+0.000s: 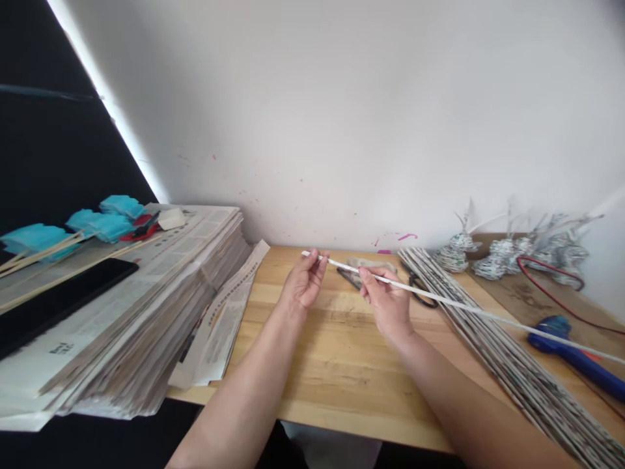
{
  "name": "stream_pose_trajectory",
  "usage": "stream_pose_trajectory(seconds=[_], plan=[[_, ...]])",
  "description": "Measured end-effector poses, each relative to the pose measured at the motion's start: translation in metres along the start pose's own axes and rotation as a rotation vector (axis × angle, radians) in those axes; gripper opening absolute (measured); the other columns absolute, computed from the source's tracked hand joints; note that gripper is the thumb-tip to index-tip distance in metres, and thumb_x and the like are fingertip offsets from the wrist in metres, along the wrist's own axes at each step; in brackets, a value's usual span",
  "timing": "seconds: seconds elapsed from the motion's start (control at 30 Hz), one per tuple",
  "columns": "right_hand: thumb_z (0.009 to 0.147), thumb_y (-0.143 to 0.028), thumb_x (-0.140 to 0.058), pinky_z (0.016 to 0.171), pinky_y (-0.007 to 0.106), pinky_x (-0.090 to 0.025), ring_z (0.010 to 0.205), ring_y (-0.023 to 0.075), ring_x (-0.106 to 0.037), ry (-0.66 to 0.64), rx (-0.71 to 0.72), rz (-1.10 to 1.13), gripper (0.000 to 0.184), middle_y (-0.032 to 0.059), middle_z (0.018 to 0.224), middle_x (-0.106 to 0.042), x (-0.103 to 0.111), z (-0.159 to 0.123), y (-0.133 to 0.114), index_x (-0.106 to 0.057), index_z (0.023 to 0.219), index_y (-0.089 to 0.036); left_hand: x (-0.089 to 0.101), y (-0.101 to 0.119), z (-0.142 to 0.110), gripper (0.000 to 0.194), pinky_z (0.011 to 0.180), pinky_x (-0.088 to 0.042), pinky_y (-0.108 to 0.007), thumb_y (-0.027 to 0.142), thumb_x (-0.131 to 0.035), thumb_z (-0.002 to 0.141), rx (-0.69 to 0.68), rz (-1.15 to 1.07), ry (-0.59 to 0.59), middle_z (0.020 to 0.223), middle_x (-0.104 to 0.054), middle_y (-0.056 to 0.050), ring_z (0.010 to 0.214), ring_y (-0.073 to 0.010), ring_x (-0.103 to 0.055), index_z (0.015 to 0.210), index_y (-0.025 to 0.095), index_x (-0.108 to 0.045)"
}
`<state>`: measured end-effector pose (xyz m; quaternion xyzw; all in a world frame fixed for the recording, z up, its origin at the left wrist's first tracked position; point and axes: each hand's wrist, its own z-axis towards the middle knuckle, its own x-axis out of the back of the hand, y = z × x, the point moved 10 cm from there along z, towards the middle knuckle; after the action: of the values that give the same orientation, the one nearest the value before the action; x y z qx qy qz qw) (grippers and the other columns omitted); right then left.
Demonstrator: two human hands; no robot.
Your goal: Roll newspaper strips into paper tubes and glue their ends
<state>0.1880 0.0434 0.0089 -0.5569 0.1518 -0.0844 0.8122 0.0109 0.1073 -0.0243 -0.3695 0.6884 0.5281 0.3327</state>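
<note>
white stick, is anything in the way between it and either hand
Nothing visible does: the left hand pinches the white stick near one end, and the right hand holds it farther along, both directly. Past the right hand it crosses over the bundle of paper sticks.

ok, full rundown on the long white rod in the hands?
The rod is thin, nearly straight, plain white, apparently rolled paper. The left hand pinches it near one end, a short tip poking past the fingers; the right hand holds it farther along. In view it crosses the bundle of printed rods and the blue tool, then leaves frame right, far end unseen.
</note>
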Motion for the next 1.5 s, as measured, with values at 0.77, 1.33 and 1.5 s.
stream_pose_trajectory(seconds=[0.77, 1.33, 1.5], plan=[[0.079, -0.057, -0.061, 0.04, 0.02, -0.032, 0.049, 0.0084, -0.049, -0.209, -0.331, 0.09, 0.042, -0.0016, 0.066, -0.054, -0.034, -0.027, 0.024, -0.06, 0.086, -0.016, 0.003, -0.001, 0.007, 0.02, 0.07, -0.058, -0.017, 0.003, -0.052, 0.088, -0.002, -0.072, -0.02, 0.069, -0.067, -0.006, 0.075, -0.0133, -0.07, 0.072, 0.007, -0.062], [0.095, -0.024, -0.041, 0.073, 0.034, -0.035, 0.088, 0.0248, -0.057, -0.408, 0.394, -1.51, 0.026, 0.0114, 0.096, -0.066, 0.0, -0.049, -0.068, -0.06, 0.111, -0.016, -0.001, -0.004, 0.007, 0.017, 0.057, -0.054, -0.013, 0.007, -0.053, 0.089, 0.067, -0.092, -0.083, 0.071, -0.065, -0.004, 0.069, -0.0107, -0.068, 0.074, 0.009, -0.061], [0.099, -0.028, -0.028, 0.065, 0.03, -0.033, 0.079, 0.0211, -0.059, -0.473, 0.253, -1.359, 0.03, 0.0087, 0.088, -0.064, 0.009, -0.062, -0.049, -0.056, 0.1, -0.018, -0.013, -0.015, -0.002, 0.014, 0.061, -0.056, -0.028, 0.02, -0.052, 0.092, 0.138, -0.081, -0.204, 0.069, -0.061, 0.0, 0.064, -0.013, -0.065, 0.083, 0.015, -0.061]])
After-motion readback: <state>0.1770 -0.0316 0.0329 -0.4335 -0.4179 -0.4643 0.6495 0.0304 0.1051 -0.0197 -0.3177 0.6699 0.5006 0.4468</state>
